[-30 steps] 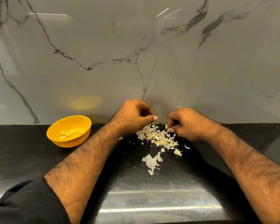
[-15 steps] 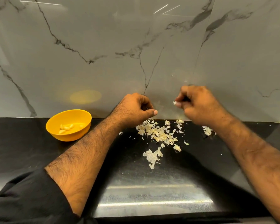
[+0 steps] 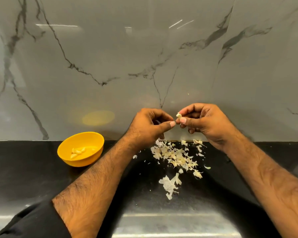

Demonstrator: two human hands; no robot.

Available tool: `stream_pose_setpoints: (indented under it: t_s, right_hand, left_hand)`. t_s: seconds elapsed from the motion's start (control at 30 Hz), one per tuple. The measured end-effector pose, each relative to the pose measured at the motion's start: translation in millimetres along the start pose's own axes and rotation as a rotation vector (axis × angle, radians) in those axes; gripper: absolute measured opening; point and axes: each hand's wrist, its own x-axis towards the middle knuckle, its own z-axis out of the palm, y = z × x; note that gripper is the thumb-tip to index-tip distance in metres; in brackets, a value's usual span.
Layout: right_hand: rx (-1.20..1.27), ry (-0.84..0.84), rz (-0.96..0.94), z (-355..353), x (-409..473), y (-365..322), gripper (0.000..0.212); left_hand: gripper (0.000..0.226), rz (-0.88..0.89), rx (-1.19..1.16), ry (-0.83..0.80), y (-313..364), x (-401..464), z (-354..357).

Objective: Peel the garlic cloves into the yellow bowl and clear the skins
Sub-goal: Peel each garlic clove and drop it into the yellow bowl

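My right hand (image 3: 205, 122) pinches a small pale garlic clove (image 3: 178, 115) between thumb and fingertips, held up in front of the wall. My left hand (image 3: 148, 127) is raised beside it with curled fingers, its thumb tip touching the clove's lower end. Below both hands a heap of papery garlic skins (image 3: 175, 157) lies scattered on the black counter, and a larger skin piece (image 3: 169, 184) sits nearer to me. The yellow bowl (image 3: 68, 148) stands on the counter to the left with several peeled cloves (image 3: 77, 152) inside.
The black counter (image 3: 24, 177) meets a grey marble wall (image 3: 110, 57) right behind the skins. A shiny metal strip (image 3: 170, 224) runs along the counter's near edge. My black sleeve (image 3: 33, 222) covers the lower left.
My right hand rose from the skin heap holding a clove and moved left; my left hand lifted off the counter and met it in front of the wall.
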Motion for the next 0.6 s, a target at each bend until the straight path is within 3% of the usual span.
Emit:
stream_pose_setpoints:
  t_s: [0.37, 0.6]
  right_hand:
    - [0.093, -0.062, -0.053, 2.7, -6.8, 8.9, 0.030]
    - [0.117, -0.060, -0.065, 3.7, -8.0, 8.6, 0.029]
  left_hand:
    - [0.012, 0.081, -0.034, -0.009, 8.8, -4.5, -0.6]
    - [0.011, -0.003, -0.127, -0.057, 10.1, -6.0, -1.7]
